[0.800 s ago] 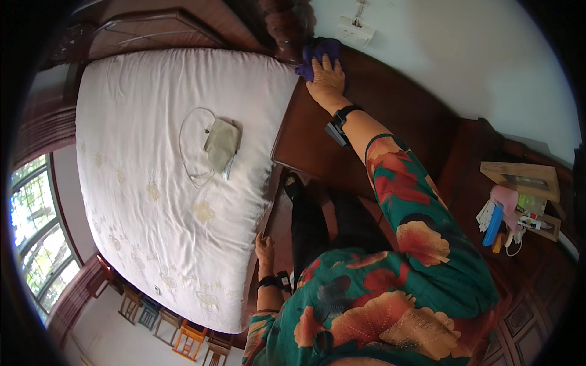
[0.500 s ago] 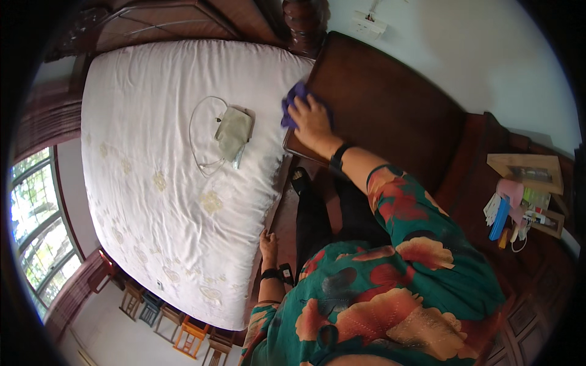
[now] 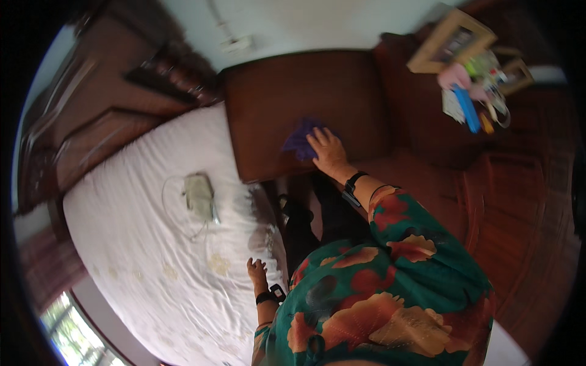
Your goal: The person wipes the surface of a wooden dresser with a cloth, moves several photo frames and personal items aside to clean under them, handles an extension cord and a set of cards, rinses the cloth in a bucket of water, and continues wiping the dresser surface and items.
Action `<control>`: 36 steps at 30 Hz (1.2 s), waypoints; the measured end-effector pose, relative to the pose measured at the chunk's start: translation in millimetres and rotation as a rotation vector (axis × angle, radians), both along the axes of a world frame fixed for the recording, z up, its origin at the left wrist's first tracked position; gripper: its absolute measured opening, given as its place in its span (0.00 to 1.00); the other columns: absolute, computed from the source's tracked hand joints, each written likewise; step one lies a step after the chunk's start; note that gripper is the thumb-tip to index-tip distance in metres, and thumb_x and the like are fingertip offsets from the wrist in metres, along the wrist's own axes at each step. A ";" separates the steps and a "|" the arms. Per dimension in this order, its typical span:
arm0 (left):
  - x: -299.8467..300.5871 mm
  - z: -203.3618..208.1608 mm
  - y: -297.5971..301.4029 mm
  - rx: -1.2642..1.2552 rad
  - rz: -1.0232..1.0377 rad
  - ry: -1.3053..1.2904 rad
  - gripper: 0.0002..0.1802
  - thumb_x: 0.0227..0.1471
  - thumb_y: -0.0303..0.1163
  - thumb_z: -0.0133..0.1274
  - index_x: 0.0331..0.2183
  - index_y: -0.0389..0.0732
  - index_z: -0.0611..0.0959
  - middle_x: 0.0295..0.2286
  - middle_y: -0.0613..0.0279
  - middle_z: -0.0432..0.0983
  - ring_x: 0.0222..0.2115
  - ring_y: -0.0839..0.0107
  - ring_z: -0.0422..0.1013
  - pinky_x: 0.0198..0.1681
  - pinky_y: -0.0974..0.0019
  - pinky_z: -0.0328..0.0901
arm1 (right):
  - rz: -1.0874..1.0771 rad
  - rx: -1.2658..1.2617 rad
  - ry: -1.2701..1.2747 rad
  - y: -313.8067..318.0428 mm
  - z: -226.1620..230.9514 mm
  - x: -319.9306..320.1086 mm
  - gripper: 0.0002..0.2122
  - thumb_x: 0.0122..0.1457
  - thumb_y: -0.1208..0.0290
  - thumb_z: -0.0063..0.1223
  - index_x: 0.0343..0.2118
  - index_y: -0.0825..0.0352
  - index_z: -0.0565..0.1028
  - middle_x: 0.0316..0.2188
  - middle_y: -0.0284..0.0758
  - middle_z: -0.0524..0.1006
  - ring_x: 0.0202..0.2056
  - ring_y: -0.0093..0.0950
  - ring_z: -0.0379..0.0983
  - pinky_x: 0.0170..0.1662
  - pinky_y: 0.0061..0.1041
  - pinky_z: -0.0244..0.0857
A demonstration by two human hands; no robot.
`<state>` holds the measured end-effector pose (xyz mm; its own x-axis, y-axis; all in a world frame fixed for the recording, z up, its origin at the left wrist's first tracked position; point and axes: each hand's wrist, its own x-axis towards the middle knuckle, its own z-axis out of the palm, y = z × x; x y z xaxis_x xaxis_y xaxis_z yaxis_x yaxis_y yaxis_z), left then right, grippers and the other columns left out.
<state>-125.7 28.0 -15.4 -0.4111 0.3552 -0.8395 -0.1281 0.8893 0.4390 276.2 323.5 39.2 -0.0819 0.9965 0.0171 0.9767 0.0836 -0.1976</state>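
My right hand (image 3: 330,150) presses a crumpled purple cloth (image 3: 298,142) onto the dark brown wooden top of a bedside cabinet (image 3: 274,91). Its fingers lie over the cloth's right edge, and motion blurs both slightly. My left hand (image 3: 257,272) hangs low beside the edge of the bed (image 3: 146,262), fingers apart and loosely bent, with nothing in them. Each wrist wears a black band.
On the white bed cover lies a pale grey-green handbag (image 3: 199,194) with a thin strap. A wooden frame (image 3: 453,41) and several small items, one a long blue object (image 3: 467,110), stand to the right. A carved headboard (image 3: 116,128) rises at the left.
The view has swung to the right. My right hand has carried the purple cloth from the cabinet's bed-side edge to the middle of its top. My left hand stays low by the bed.
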 end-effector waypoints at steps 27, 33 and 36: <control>40.9 1.5 84.8 0.143 -0.353 0.003 0.32 0.56 0.32 0.49 0.60 0.39 0.59 0.37 0.55 0.75 0.28 0.69 0.73 0.22 0.67 0.67 | -0.310 0.099 0.180 -72.2 102.2 274.4 0.28 0.46 0.72 0.59 0.55 0.61 0.70 0.60 0.39 0.63 0.59 0.43 0.58 0.59 0.39 0.56; 118.3 18.3 87.5 0.100 -0.404 0.095 0.30 0.56 0.33 0.48 0.59 0.38 0.62 0.38 0.54 0.76 0.28 0.67 0.74 0.25 0.67 0.70 | -0.639 0.221 0.004 -119.0 79.8 375.4 0.28 0.46 0.72 0.60 0.54 0.64 0.70 0.56 0.42 0.65 0.55 0.45 0.61 0.54 0.43 0.61; 153.8 18.8 87.9 0.093 -0.502 0.084 0.30 0.55 0.33 0.50 0.58 0.36 0.63 0.38 0.53 0.75 0.28 0.67 0.75 0.26 0.66 0.71 | -0.624 0.221 -0.009 -122.3 94.7 355.6 0.23 0.48 0.74 0.56 0.51 0.67 0.71 0.55 0.44 0.66 0.52 0.48 0.62 0.51 0.45 0.63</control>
